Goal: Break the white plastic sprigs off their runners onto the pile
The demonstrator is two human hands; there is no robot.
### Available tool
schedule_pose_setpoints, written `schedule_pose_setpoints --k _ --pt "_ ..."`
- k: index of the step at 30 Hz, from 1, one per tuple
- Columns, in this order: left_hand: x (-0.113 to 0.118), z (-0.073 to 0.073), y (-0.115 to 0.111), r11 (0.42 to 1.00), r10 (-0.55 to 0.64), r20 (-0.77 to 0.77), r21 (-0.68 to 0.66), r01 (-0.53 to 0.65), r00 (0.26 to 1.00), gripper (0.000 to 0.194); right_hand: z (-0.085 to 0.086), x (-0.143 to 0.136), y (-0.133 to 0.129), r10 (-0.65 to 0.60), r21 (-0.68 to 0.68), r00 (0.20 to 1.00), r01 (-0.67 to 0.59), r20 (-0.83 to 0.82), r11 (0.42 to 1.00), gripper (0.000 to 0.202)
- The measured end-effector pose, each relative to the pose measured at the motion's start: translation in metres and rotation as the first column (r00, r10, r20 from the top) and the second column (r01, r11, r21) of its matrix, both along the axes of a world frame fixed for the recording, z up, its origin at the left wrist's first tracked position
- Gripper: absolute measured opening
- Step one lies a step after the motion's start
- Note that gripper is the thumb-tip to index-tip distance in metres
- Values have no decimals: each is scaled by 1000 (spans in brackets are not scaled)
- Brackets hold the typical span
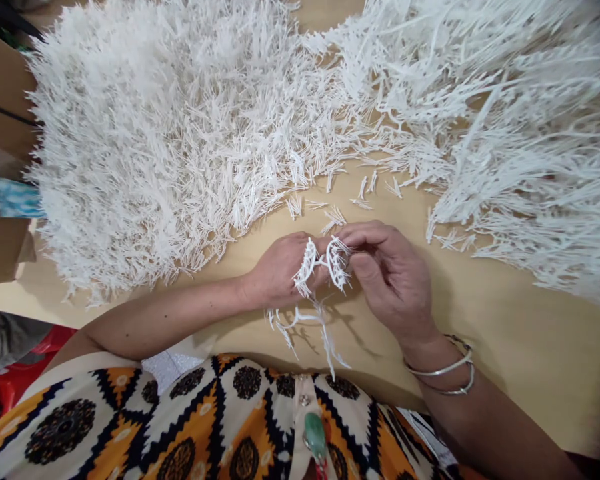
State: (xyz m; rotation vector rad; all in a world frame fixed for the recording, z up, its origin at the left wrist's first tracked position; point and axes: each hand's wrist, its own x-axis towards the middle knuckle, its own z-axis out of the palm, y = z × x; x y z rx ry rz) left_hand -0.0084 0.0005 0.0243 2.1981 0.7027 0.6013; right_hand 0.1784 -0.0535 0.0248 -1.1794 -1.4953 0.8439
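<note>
White sprig (337, 267): held above the near middle of the surface (520, 347), between the two hands.
Left hand (277, 270): curled around the sprig's middle, fingers mostly hidden; the forearm comes in from the left.
Right hand (397, 277): narrowed, thumb and fingers drawn together at the bristles of the right fork; whether they pinch them, I cannot tell.
Sprig to hands: right of the left hand's wrist and left of the right hand's fingertips; the left hand is nearer, the right one meets only its right edge.
Sprig's long axis: runs far to near, leaning slightly right; the lower tips hang toward the patterned garment (240, 420), while the two upper forks curve apart, left and right. Their joint with the lower branches is hidden.
Loose tufts (335, 217): on the surface, just beyond the hands.
Tuft pile (170, 147): large, far left, beside a cardboard box (5, 73).
Long-strand pile (540, 147): far right, its strands fanning mostly left to right.
Bracelets (445, 369): around the right wrist.
</note>
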Motion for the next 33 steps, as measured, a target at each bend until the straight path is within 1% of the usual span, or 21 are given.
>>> schedule_pose_setpoints --k 3,7,9,11,14,15,16,19,21,23,25,26,28,29,30,33 --pt "0 -1 0 999 -30 5 -18 30 1000 62 -1 0 0 -1 18 999 0 41 1000 12" --pt "0 3 3 995 -87 3 -55 87 996 53 -4 -2 2 -99 72 973 86 207 994 8" --pt "-1 4 3 992 -110 -20 -66 109 994 51 -5 -2 4 -146 69 953 132 265 989 7" --pt "-2 4 2 983 -172 7 -70 172 985 49 -8 2 7 -225 32 938 224 265 974 7" --pt "-2 2 -2 951 -303 58 -53 306 951 45 -14 14 14 -378 -19 900 391 218 920 11" --pt "-2 1 -4 944 -321 55 -54 324 945 43 -16 17 15 -405 -31 892 419 202 907 13" --pt "-2 0 -4 946 -316 47 -66 319 948 43 -18 20 17 -413 -30 891 425 188 905 13" --pt "-2 -1 -5 964 -229 75 -123 237 971 45 -20 23 16 -395 14 903 399 168 917 10" --pt "-3 0 -5 969 -168 118 -165 186 979 44 -14 20 13 -374 56 912 370 168 927 16" --pt "-3 1 -5 964 -130 160 -212 163 978 42 -5 16 9 -325 85 930 314 174 946 17" --pt "-3 3 -5 956 -118 198 -242 165 973 42 5 14 5 -209 100 966 195 154 976 19" --pt "-3 4 -5 955 -115 207 -246 166 971 42 9 14 4 -123 94 985 111 123 989 21" --pt "-3 4 -6 963 -101 206 -225 148 973 42 14 13 1 43 72 998 -47 56 996 22" --pt "-2 4 -6 969 -95 193 -209 136 977 42 14 13 1 91 60 995 -93 39 994 21" --pt "-2 4 -6 973 -92 178 -194 126 980 42 14 13 0 114 43 993 -116 34 992 20" --pt "-2 2 -6 977 -86 154 -180 114 984 46 12 13 1 91 0 995 -91 45 996 20"
